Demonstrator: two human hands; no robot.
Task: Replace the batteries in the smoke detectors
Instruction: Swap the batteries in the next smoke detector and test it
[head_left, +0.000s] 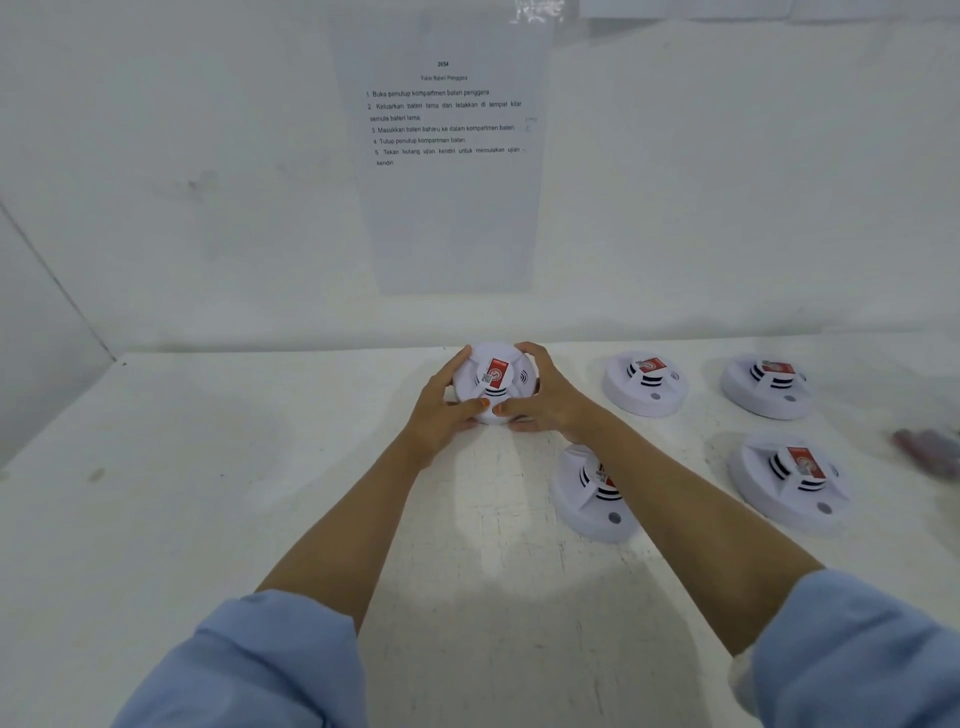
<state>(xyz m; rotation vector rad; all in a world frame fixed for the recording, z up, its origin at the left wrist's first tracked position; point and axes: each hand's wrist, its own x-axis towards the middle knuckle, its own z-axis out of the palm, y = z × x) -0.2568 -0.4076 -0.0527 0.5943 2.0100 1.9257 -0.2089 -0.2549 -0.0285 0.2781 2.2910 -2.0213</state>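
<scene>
A round white smoke detector (496, 376) with a red label on top is held at the far middle of the white table (208, 467). My left hand (444, 402) grips its left side and my right hand (545, 395) grips its right side, thumbs pressed on its near rim. Its underside is hidden. Several more white smoke detectors lie face up to the right: one (587, 499) partly under my right forearm, one (645, 383) behind it, and two further right (766, 385) (789, 480).
A printed instruction sheet (447, 156) hangs on the white back wall. A blurred dark red object (927, 454) lies at the table's right edge. A side wall closes the left.
</scene>
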